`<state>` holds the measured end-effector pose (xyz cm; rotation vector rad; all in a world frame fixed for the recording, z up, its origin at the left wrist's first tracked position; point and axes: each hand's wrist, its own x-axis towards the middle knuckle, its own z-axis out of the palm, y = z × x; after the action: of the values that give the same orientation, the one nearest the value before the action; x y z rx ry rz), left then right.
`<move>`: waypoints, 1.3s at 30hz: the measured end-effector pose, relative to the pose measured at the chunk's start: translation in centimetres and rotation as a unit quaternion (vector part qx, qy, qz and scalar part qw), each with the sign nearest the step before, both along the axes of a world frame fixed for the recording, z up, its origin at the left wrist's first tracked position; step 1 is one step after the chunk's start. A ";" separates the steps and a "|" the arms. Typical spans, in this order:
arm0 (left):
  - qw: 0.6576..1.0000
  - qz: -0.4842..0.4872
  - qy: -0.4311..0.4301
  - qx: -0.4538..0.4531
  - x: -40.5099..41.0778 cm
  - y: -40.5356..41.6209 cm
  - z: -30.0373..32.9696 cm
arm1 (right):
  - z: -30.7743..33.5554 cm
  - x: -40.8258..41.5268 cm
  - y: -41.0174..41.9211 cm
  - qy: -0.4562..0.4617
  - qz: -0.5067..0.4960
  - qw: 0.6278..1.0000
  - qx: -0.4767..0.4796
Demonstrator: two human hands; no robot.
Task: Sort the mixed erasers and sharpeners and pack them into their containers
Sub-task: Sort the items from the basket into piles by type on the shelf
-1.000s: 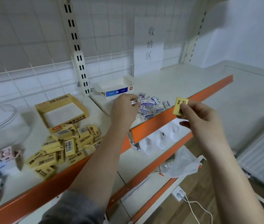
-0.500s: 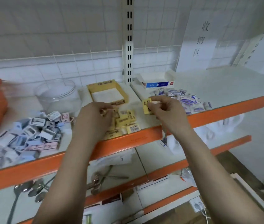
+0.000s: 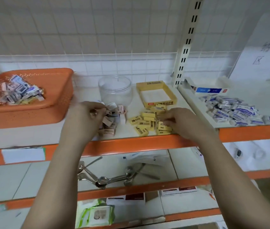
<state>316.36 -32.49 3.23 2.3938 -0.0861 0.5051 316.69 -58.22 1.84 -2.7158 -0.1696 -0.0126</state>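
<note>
Evidently the sorting step is in hand: on the shelf [image 3: 131, 134] three piles already lie apart, while mixed pieces remain in the orange basket [image 3: 31, 111] at the left end of the shelf. Pink and pale sharpeners [image 3: 112, 119] lie heaped near the front edge, just before the clear jar [image 3: 115, 90]. Yellow erasers [image 3: 149, 123] lie beside them, in front of the open yellow box [image 3: 157, 95]. Blue-and-white erasers [image 3: 233, 111] lie further right, past the upright, before the white and blue box [image 3: 208, 88] at the back.

The left hand [image 3: 84, 119] has its fingers curled over the sharpener pile and seems to pinch a small piece between thumb and finger, though blur hides what it is. The right hand [image 3: 182, 123] lies over the right side of the yellow erasers with fingers bent down onto them; whether it grips one or only touches the heap I cannot tell.

Next, I judge, each hand must let its piece join the fitting pile, then return to the basket for more. Packing the piles into the jar and boxes appears not yet begun, since all three look unfilled.
</note>
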 end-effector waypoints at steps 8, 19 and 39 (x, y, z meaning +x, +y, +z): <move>0.998 -0.059 -0.014 0.009 4.7 7.8 0.5 | 0.1 -0.9 7.2 -0.100 -0.120 0.987 0.039; 0.991 -0.124 -0.045 0.037 7.1 25.9 3.9 | 3.6 1.7 27.3 -0.202 -0.141 0.961 0.125; 0.998 -0.030 0.004 0.052 8.7 33.4 2.8 | 2.4 21.2 37.2 0.084 0.155 0.888 -0.424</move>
<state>325.04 0.95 5.98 2.4860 -0.1836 0.4730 337.90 -21.01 4.21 -3.4861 -0.6990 0.4998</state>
